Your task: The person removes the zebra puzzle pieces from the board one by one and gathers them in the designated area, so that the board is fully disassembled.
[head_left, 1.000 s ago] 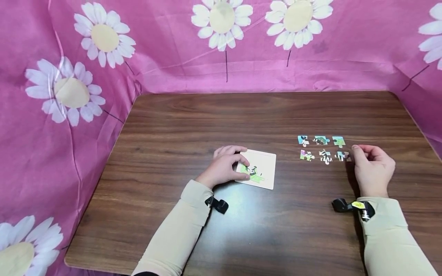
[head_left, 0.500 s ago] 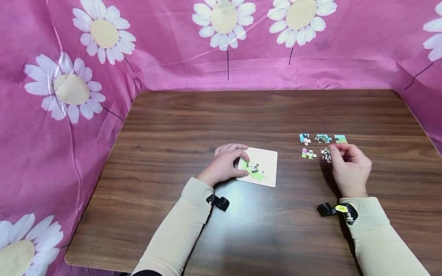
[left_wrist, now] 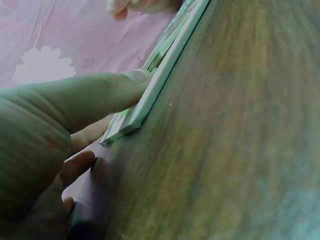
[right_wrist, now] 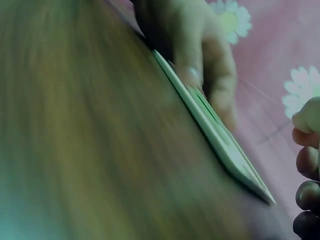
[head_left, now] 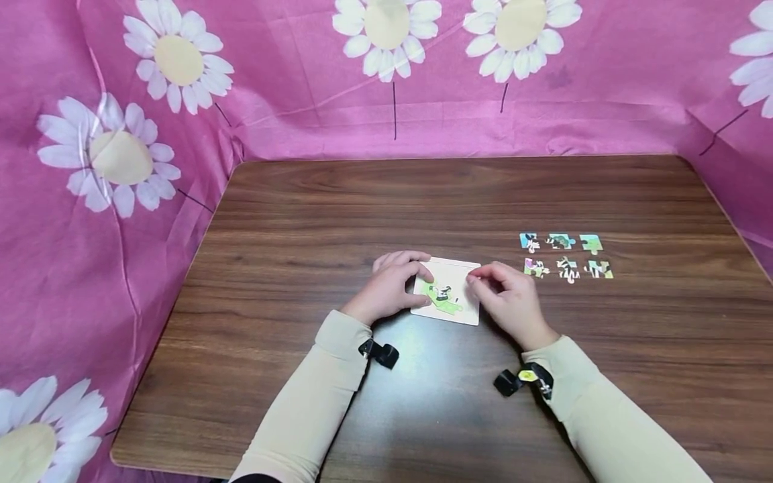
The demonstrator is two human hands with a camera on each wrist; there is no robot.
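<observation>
A pale puzzle board (head_left: pixel 466 295) lies on the table, its recess partly filled with green and a black-and-white animal picture. My left hand (head_left: pixel 395 285) holds the board by its left end; in the left wrist view the thumb (left_wrist: pixel 120 90) lies over its edge. Over the board's right edge is my right hand (head_left: pixel 507 295), thumb and index fingertips brought together. The right wrist view shows that hand's fingers (right_wrist: pixel 307 162) curled; I cannot tell whether a piece is between the fingertips. Loose jigsaw pieces (head_left: pixel 591 243) lie in two rows to the right.
The brown wooden table (head_left: pixel 338 208) has rounded corners. Pink cloth (head_left: pixel 290 127) with large white flowers hangs along its back and sides. A black strap mount sits on each wrist, and the right one (head_left: pixel 522 380) hangs out over the table.
My right hand has moved left from the right end of the loose pieces, passing over them to the board. The left hand keeps its place, and the lower-row pieces show fully again.
</observation>
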